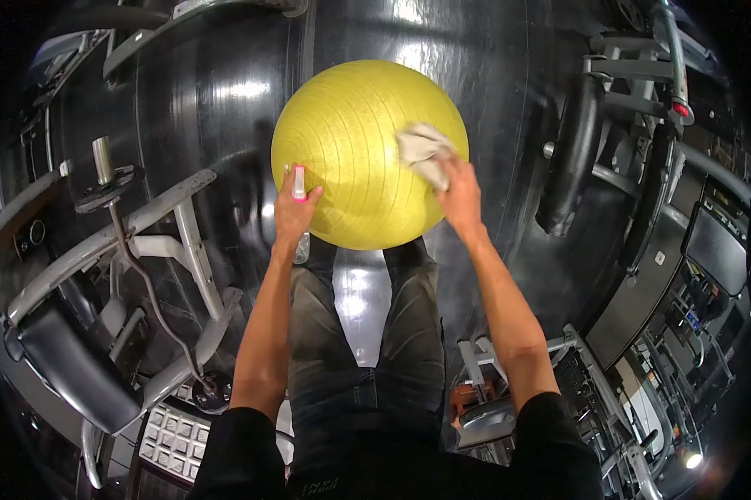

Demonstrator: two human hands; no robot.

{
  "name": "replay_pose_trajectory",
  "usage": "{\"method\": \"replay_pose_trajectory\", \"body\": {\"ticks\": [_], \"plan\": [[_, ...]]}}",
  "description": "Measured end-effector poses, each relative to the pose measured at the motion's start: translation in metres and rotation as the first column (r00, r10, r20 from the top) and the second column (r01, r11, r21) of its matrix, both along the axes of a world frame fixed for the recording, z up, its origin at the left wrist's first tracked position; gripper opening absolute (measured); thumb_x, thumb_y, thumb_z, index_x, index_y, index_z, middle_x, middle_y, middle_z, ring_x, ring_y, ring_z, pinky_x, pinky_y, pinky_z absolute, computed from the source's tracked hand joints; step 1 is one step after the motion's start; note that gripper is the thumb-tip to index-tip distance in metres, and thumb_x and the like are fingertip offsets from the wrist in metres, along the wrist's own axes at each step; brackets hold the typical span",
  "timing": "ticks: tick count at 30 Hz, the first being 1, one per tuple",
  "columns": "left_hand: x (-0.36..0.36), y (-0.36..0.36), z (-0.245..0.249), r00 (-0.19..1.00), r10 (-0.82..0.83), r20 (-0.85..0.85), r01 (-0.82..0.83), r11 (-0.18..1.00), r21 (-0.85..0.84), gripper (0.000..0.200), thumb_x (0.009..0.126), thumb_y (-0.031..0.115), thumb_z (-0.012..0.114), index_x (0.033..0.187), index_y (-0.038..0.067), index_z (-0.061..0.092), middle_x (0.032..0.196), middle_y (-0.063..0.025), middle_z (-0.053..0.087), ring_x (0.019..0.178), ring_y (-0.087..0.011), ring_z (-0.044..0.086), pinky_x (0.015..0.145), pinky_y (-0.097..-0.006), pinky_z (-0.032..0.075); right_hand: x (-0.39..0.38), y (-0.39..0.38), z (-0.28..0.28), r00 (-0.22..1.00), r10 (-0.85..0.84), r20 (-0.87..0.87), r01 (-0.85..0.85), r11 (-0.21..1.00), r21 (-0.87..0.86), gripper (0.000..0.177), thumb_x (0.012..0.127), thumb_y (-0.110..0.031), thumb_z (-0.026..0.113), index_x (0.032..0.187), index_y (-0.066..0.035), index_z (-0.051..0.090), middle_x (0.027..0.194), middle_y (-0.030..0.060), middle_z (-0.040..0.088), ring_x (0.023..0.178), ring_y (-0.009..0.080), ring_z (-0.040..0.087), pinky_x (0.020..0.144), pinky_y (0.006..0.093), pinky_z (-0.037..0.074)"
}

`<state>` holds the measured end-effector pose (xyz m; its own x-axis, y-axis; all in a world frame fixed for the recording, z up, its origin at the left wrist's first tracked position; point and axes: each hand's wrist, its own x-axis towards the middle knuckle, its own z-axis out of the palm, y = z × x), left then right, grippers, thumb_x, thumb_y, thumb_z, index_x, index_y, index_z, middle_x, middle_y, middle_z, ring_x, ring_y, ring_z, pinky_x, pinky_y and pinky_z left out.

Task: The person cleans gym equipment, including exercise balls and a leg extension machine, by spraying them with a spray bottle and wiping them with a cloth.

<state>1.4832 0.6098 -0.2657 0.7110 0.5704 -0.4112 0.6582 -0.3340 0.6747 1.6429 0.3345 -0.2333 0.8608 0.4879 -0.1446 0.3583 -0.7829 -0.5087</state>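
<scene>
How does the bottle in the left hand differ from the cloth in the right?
The left hand grips a small white bottle with pink trim, rigid and upright; the right hand presses a crumpled pale cloth, soft and bunched, on the large yellow ball. Both meet the ball.

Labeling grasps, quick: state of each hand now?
Left hand: closed on a small bottle, against the yellow ball.
Right hand: closed on a cloth, pressed to the ball.

black short sleeves (242,450) at five and seven o'clock end near the elbows; forearms (263,333), left hand (296,212) and right hand (460,196) bare. faded dark grey trousers (409,333) run toward twelve o'clock, creased at the knees.
</scene>
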Motion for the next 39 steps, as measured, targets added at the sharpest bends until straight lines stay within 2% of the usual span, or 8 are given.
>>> {"method": "replay_pose_trajectory", "body": {"ticks": [4, 10, 13, 16, 20, 28, 37, 39], "plan": [[-0.006, 0.002, 0.003, 1.000, -0.004, 0.008, 0.004, 1.000, -0.015, 0.069, 0.075, 0.025, 0.077, 0.134, 0.004, 0.047, 0.137, -0.0276, 0.043, 0.127, -0.0365, 0.045, 0.103, -0.0377, 0.040, 0.009, 0.001, -0.017, 0.831, -0.534, -0.157, 0.545, 0.838, 0.034, 0.054, 0.071, 0.004, 0.061, 0.123, -0.010, 0.058, 0.119, 0.0151, 0.059, 0.112, 0.0352, 0.054, 0.091, 0.0404, 0.048], [-0.023, 0.007, -0.017, 0.996, 0.057, -0.062, -0.056, 0.998, 0.004, 0.067, 0.076, 0.028, 0.077, 0.134, 0.006, 0.049, 0.122, -0.0196, 0.060, 0.113, -0.0294, 0.059, 0.093, -0.0346, 0.046, -0.005, 0.032, 0.038, 0.858, 0.433, -0.276, -0.388, 0.899, 0.204, 0.046, 0.073, 0.000, 0.062, 0.118, -0.003, 0.057, 0.115, 0.0206, 0.059, 0.108, 0.0372, 0.055, 0.093, 0.0415, 0.045], [-0.026, 0.010, -0.017, 0.991, 0.074, -0.115, -0.084, 0.993, -0.083, 0.067, 0.076, 0.031, 0.077, 0.133, 0.007, 0.050, 0.116, -0.0170, 0.063, 0.108, -0.0281, 0.061, 0.091, -0.0345, 0.047, 0.004, 0.030, 0.010, 0.925, -0.341, -0.168, 0.369, 0.911, 0.185, 0.047, 0.073, -0.001, 0.063, 0.119, -0.001, 0.055, 0.112, 0.0216, 0.060, 0.108, 0.0372, 0.055, 0.094, 0.0404, 0.044], [-0.020, 0.000, -0.005, 0.985, 0.072, -0.154, -0.086, 0.993, -0.085, 0.068, 0.074, 0.033, 0.078, 0.131, 0.007, 0.051, 0.121, -0.0178, 0.060, 0.112, -0.0312, 0.058, 0.094, -0.0368, 0.046, -0.014, 0.042, -0.009, 0.852, -0.381, -0.360, 0.457, 0.875, 0.156, 0.049, 0.073, -0.004, 0.067, 0.121, -0.001, 0.055, 0.117, 0.0199, 0.059, 0.110, 0.0357, 0.055, 0.094, 0.0373, 0.044], [-0.017, -0.018, -0.001, 0.980, 0.137, -0.141, -0.153, 0.983, -0.104, 0.070, 0.073, 0.037, 0.079, 0.130, 0.007, 0.051, 0.126, -0.0195, 0.057, 0.116, -0.0336, 0.056, 0.097, -0.0383, 0.045, -0.021, 0.067, 0.040, 0.836, 0.390, -0.387, -0.265, 0.903, 0.337, 0.053, 0.069, -0.006, 0.070, 0.120, -0.002, 0.056, 0.111, 0.0192, 0.059, 0.108, 0.0339, 0.057, 0.093, 0.0367, 0.045], [-0.015, -0.051, -0.004, 0.977, 0.145, -0.154, -0.149, 0.989, -0.016, 0.079, 0.069, 0.040, 0.081, 0.133, 0.010, 0.048, 0.132, -0.0211, 0.051, 0.117, -0.0374, 0.053, 0.097, -0.0411, 0.046, 0.010, 0.061, -0.022, 0.823, -0.558, -0.109, 0.567, 0.815, 0.116, 0.040, 0.080, -0.009, 0.062, 0.119, -0.003, 0.055, 0.110, 0.0231, 0.053, 0.101, 0.0407, 0.054, 0.088, 0.0441, 0.044], [-0.027, -0.050, 0.002, 0.970, 0.174, -0.169, -0.184, 0.982, -0.043, 0.076, 0.070, 0.035, 0.080, 0.134, 0.011, 0.047, 0.137, -0.0233, 0.044, 0.117, -0.0379, 0.053, 0.096, -0.0405, 0.046, 0.029, 0.080, 0.018, 0.895, 0.407, -0.183, -0.404, 0.913, 0.052, 0.047, 0.071, -0.006, 0.069, 0.116, -0.004, 0.057, 0.112, 0.0174, 0.058, 0.102, 0.0366, 0.057, 0.085, 0.0429, 0.048], [-0.025, -0.051, 0.004, 0.969, 0.182, -0.164, -0.192, 0.980, -0.044, 0.077, 0.071, 0.035, 0.080, 0.135, 0.010, 0.046, 0.137, -0.0236, 0.043, 0.117, -0.0378, 0.052, 0.097, -0.0399, 0.046, 0.050, 0.082, -0.006, 0.988, -0.151, -0.017, 0.152, 0.977, 0.148, 0.039, 0.073, -0.006, 0.066, 0.111, -0.003, 0.059, 0.109, 0.0179, 0.059, 0.100, 0.0370, 0.057, 0.085, 0.0429, 0.047]]}}
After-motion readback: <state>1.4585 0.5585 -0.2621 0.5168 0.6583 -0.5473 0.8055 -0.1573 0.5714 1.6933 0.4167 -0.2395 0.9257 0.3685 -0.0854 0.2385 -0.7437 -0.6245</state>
